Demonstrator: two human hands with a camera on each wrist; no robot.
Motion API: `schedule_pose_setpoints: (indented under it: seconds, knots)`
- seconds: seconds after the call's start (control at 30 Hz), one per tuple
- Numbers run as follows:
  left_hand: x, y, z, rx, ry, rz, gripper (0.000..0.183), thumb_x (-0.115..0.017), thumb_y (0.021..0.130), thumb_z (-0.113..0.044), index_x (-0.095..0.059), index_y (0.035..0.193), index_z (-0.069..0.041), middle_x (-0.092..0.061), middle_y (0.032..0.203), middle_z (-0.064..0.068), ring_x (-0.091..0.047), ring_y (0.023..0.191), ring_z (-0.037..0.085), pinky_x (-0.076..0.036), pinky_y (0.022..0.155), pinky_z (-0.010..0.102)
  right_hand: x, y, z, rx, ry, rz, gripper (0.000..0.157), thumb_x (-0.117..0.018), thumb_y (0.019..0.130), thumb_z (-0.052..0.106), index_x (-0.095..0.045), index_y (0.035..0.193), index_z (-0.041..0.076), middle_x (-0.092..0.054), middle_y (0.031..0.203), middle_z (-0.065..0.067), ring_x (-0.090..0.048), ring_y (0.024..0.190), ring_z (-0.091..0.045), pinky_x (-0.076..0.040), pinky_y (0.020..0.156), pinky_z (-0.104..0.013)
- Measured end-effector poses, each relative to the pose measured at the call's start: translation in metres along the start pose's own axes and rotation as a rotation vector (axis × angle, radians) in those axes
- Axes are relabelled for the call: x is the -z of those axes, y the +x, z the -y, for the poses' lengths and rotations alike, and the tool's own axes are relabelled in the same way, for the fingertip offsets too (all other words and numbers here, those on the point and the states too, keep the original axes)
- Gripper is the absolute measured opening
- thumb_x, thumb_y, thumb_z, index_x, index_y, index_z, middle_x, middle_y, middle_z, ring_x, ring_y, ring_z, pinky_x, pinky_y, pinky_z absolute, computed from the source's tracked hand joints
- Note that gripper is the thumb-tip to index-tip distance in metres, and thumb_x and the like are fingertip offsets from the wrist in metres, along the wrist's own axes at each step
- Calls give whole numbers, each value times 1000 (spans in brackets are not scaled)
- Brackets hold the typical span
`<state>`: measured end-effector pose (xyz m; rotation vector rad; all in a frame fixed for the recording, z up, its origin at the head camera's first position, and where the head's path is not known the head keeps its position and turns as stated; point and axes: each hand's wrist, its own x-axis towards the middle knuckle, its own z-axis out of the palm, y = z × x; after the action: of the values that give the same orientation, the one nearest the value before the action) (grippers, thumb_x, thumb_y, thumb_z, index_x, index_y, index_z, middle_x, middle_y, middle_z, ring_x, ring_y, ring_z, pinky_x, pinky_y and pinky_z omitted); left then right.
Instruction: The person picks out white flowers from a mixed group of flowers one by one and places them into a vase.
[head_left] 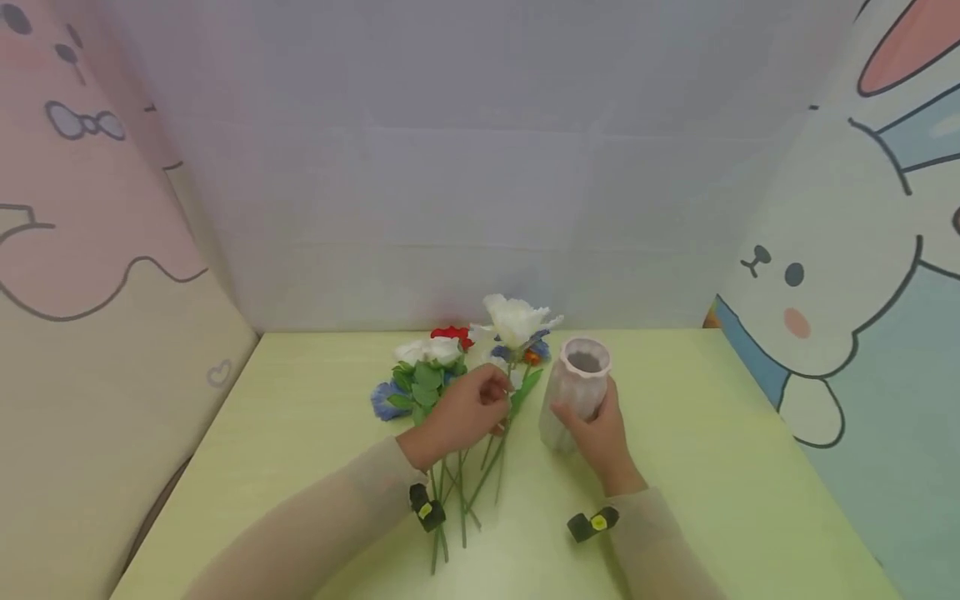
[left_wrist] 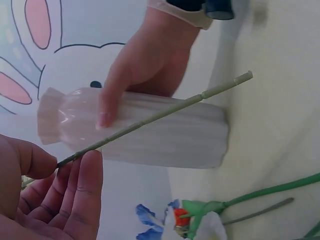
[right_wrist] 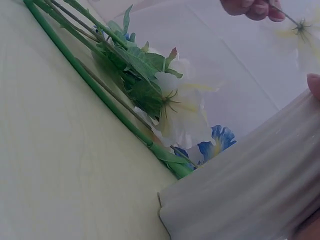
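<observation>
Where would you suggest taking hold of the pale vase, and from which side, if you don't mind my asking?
I'd wrap the right hand round the upper body of the vase, below its flared rim, coming from the right: the rounded, ribbed shape should give a broad hold, the upward mouth would stay uncovered, and loose flowers lie to its left.

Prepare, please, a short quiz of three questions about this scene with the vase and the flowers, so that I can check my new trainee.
1. True or false: the right hand grips the vase.
2. Choose one: the flower held by the left hand is A) red, B) white, C) blue.
3. Fill in one word: the free lower end of the held stem is ______ the vase (inside or outside).

Key: 1. True. 2. B. 3. Outside.
</observation>
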<state>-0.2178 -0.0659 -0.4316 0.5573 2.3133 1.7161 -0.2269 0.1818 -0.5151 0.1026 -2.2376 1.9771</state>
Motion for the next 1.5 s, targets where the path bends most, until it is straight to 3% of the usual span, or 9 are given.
schedule_pose_setpoints:
  seconds: [0.33, 0.53, 0.83, 0.97, 1.13, 1.3, 1.5]
  knots:
    - [2, 25, -39, -62, -117, -95, 21, -57, 100, -5, -59, 121, -2, -63, 110, 17, -68, 90, 33, -62, 73, 43, 1, -2, -7, 86, -9, 15, 85, -79, 90, 11, -26, 156, 10, -49, 139, -17, -52, 120, -29, -44, 103, -49]
    - [3, 33, -48, -92, -153, -146, 16, -58, 100, -3, -57, 117, -2, -62, 109, 21, -69, 91, 37, -62, 74, 40, 0, -2, -6, 106, -18, 41, 85, -79, 91, 11, -24, 156, 9, -48, 140, -18, -51, 123, -28, -41, 106, -48]
    - [5, 41, -61, -191, -213, -244, 17, -60, 99, -2, -55, 116, -5, -60, 101, 14, -68, 86, 34, -63, 73, 43, 1, -1, -7, 127, -3, 36, 83, -77, 92, 7, -23, 156, 7, -45, 143, -19, -48, 128, -32, -36, 110, -54]
    - [6, 42, -67, -204, -195, -268, 15, -60, 101, -4, -55, 114, -7, -61, 98, 14, -67, 85, 41, -62, 72, 42, 0, -1, -7, 140, -7, 41, 84, -76, 92, 5, -22, 156, 5, -43, 145, -19, -46, 128, -31, -35, 110, -55]
    - [9, 44, -70, -236, -161, -283, 14, -57, 103, -6, -55, 117, -7, -61, 95, 14, -68, 81, 38, -61, 71, 39, -3, -2, -7, 127, 9, 50, 84, -76, 92, 6, -21, 156, 5, -42, 146, -19, -45, 130, -32, -33, 112, -56]
    - [12, 51, -73, -284, -191, -300, 12, -56, 104, -6, -53, 116, -5, -62, 94, 15, -68, 81, 35, -62, 73, 40, -2, -2, -8, 132, 8, 47, 82, -76, 93, 6, -23, 155, 6, -44, 145, -18, -46, 129, -29, -34, 112, -53]
    - [14, 59, -84, -321, -156, -321, 14, -55, 103, -9, -53, 116, -6, -61, 94, 14, -70, 79, 26, -62, 74, 42, -2, -2, -7, 136, 8, 43, 82, -76, 93, 5, -23, 155, 6, -44, 145, -17, -47, 128, -27, -35, 111, -51]
